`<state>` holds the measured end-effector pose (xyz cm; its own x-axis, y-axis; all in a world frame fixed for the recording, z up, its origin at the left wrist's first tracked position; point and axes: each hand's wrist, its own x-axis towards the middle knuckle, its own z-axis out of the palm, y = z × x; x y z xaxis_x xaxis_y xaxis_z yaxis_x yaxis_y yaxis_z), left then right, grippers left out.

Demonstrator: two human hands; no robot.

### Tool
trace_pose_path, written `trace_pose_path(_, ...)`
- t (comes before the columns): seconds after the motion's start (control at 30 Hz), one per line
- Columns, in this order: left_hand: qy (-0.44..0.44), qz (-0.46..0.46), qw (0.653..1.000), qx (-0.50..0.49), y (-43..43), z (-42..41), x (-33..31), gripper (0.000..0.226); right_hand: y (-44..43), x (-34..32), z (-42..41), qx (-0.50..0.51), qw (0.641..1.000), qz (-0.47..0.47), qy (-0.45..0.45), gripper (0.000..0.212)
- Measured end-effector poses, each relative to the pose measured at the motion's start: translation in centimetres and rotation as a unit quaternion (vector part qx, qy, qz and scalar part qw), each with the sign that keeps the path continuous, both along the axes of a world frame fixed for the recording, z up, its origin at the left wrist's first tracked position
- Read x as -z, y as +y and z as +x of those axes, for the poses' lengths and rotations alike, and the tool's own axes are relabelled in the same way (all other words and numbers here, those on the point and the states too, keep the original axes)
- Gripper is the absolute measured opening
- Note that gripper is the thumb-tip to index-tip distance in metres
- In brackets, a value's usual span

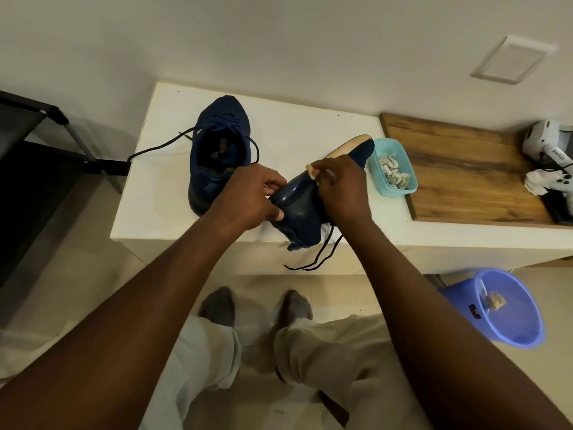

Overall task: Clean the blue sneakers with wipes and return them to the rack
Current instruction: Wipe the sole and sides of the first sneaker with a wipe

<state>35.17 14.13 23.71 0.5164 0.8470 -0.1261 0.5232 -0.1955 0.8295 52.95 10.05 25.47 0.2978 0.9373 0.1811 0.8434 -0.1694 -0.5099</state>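
One blue sneaker (217, 150) stands upright on the white counter (310, 125), its black laces trailing off the left edge. The second blue sneaker (302, 212) is held on its side above the counter's front edge, tan sole turned to the far right, laces hanging down. My left hand (251, 197) grips its heel. My right hand (339, 187) pinches a crumpled wipe (311, 171) against the shoe's side near the sole.
A teal tub (400, 187) holding several wipes sits right of the held shoe. A wooden board (459, 169) carries a white game controller (558, 181). A blue bucket (508, 308) stands on the floor at right. A black rack (37, 144) stands at left.
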Motion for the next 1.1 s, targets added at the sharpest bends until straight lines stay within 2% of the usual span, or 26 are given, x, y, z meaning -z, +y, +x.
trace_pose_path(0.07,0.001,0.001,1.000,0.004,0.3,0.1,0.2,0.058,-0.9,0.1,-1.5,-0.030,0.999,0.007,-0.031,0.020)
trace_pose_path(0.13,0.004,0.004,1.000,0.009,0.4,0.1,0.3,0.058,-3.0,0.4,-3.9,-0.124,0.991,0.000,-0.050,0.012)
trace_pose_path(0.23,0.019,0.006,1.000,0.018,0.5,0.2,0.2,0.059,-4.5,0.8,-4.8,-0.187,0.979,-0.015,-0.081,0.016)
trace_pose_path(0.33,0.014,0.023,1.000,0.012,0.5,0.2,0.6,0.048,-2.7,-0.3,-3.2,-0.125,0.988,-0.006,-0.095,0.012)
trace_pose_path(0.47,0.063,0.038,0.997,0.009,0.2,0.5,1.4,0.031,-1.8,0.0,-1.8,0.008,0.999,0.031,-0.006,0.021)
trace_pose_path(0.67,0.084,0.025,0.996,0.020,0.2,0.9,1.3,0.025,-3.1,0.7,-1.2,-0.071,0.997,0.020,-0.018,0.021)
trace_pose_path(0.83,0.086,0.039,0.996,0.007,-0.3,1.3,1.5,0.040,-0.2,0.3,1.4,0.051,0.999,-0.005,0.005,0.023)
trace_pose_path(0.93,0.062,0.040,0.997,0.003,-0.5,1.6,1.3,0.036,-1.3,0.0,-0.3,0.010,1.000,-0.015,-0.004,0.022)
trace_pose_path(1.03,0.031,0.066,0.997,-0.014,-0.5,1.8,0.7,0.057,-3.5,-0.2,-1.5,-0.075,0.997,-0.031,0.002,0.019)
trace_pose_path(1.1,0.026,0.071,0.997,-0.024,-0.6,2.0,0.4,0.070,-2.8,-0.2,-0.4,-0.054,0.998,-0.033,0.001,0.019)
